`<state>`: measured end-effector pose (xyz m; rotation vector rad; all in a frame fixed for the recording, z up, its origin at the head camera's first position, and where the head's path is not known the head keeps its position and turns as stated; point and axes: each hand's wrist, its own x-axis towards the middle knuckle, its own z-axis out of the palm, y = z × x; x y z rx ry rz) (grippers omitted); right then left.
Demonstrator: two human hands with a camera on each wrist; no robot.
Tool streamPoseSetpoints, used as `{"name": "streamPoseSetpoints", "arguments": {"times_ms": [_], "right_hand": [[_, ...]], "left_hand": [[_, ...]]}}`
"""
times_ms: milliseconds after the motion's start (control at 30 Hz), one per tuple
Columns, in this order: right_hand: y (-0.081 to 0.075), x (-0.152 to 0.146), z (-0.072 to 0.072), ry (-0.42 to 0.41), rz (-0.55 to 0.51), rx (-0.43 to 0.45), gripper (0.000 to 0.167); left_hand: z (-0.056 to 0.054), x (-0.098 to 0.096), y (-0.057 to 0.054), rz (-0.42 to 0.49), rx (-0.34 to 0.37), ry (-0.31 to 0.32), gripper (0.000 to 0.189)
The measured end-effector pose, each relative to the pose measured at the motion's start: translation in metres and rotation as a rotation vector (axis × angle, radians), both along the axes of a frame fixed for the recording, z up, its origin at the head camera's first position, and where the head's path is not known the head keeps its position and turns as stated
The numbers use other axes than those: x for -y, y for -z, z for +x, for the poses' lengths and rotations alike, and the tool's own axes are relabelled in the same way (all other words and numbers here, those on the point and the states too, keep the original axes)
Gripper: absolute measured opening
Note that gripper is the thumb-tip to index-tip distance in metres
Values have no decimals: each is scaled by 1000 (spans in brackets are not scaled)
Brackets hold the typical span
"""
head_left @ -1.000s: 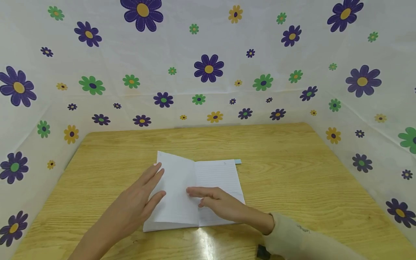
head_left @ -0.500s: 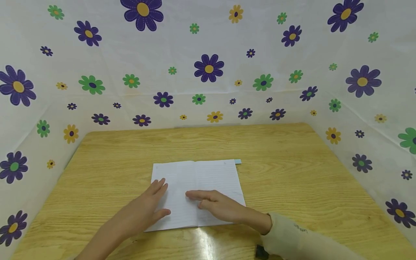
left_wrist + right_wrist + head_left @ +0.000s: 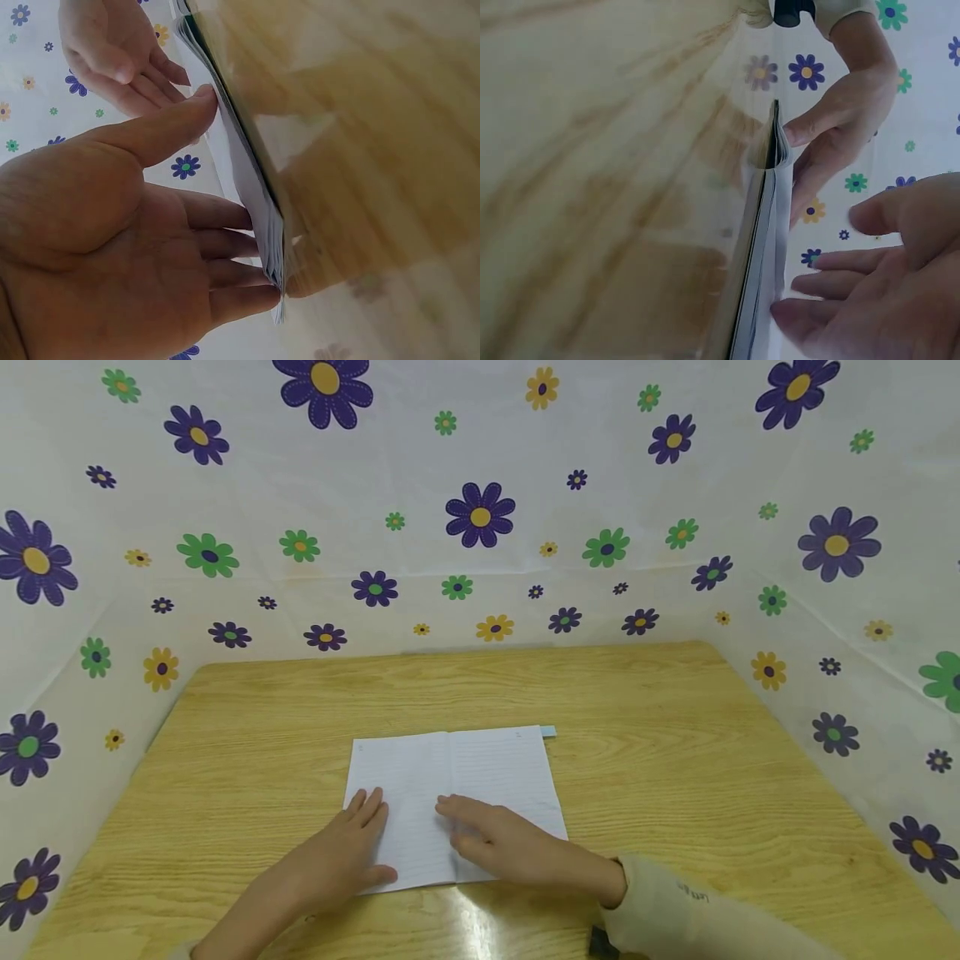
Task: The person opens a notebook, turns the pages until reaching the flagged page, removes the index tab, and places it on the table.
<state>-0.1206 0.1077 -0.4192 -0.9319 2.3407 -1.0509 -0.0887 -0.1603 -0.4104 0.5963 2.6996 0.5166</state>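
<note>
The notebook (image 3: 420, 785) lies open on the table (image 3: 645, 727), a little below the centre of the head view, its two ruled pages spread left and right of a near-upright centre fold. A pale blue tab (image 3: 549, 732) sticks out past the upper right corner of the right-hand page. The left hand (image 3: 337, 860), at the lower left of the notebook, has its fingers stretched out and its thumb spread away from them; it rests on the left page near the outer edge and grips nothing. The right hand (image 3: 510, 843) reaches in from the lower right across the right page, fingers extended and slightly bent, their tips just past the fold; it too has hold of nothing. In the left wrist view the notebook shows edge-on, running down the middle, with the left hand's fingertips at its pages. In the right wrist view a fingertip of the right hand meets the page at bottom centre. A pale sleeve (image 3: 682, 902) covers the right forearm, with a dark object (image 3: 602, 943) beside it at the bottom edge of the head view. White cloth (image 3: 420, 468) printed with purple, green and yellow flowers fills the upper part and both sides.
</note>
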Motion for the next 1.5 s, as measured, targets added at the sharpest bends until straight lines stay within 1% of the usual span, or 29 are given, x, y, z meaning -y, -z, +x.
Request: {"name": "streamPoseSetpoints", "arguments": {"times_ms": [100,167,267,367,433,567,700,833,1100,1300,1500], "right_hand": [[0,-1,1,-36,88,-148,48],[-2,-1,2,-50,156,-219,46],[-4,-2,3,-56,247,-282,45],[-6,-3,3,-60,320,-334,48],[-6,-5,2,-66,357,-374,50],[-6,-9,1,-77,408,-443,51],[-6,-14,0,-67,432,-446,56],[-7,-19,-2,-40,453,-413,62],[-4,-33,-7,26,444,-412,65],[-2,-43,-12,89,456,-385,71],[-4,-52,-15,111,473,-378,76]], "left_hand": [[1,0,1,-16,-17,12,88],[1,1,2,-21,-29,14,88],[2,1,2,-19,-24,1,90],[1,2,2,-12,-7,-19,92],[1,2,2,-7,4,-31,93],[1,3,2,-10,5,-34,94],[1,4,2,-10,11,-41,97],[1,4,2,0,14,-45,97],[2,4,1,-14,-6,-21,96],[1,3,0,-12,3,-30,96],[1,2,0,-23,8,-31,96]]}}
